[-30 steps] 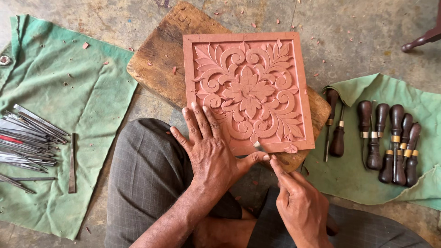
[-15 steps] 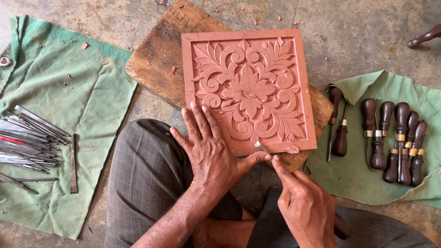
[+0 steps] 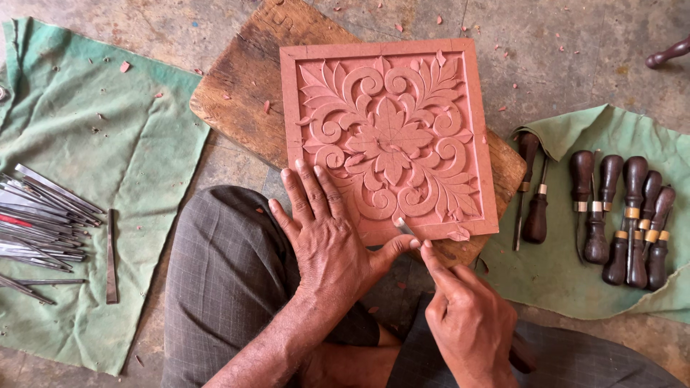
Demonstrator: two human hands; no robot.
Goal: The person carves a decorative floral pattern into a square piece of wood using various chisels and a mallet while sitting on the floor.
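A square reddish wood panel (image 3: 388, 136) carved with a flower and leaf scrolls lies on a worn wooden board (image 3: 237, 93). My left hand (image 3: 327, 237) presses flat on the panel's near left corner, fingers spread, its thumb against a thin metal blade (image 3: 404, 230). My right hand (image 3: 467, 320) is closed around that carving tool, whose tip meets the panel's near edge. The tool's handle is hidden in my fist.
A green cloth (image 3: 79, 144) on the left carries several slim steel chisels (image 3: 43, 215). Another green cloth (image 3: 611, 144) on the right holds several dark wooden-handled gouges (image 3: 625, 215). Wood chips dot the concrete floor. My knees in grey checked cloth (image 3: 223, 287) sit below the board.
The hands stay in the same place on the panel's near edge; the view has shifted slightly, and the blade tip has barely moved.
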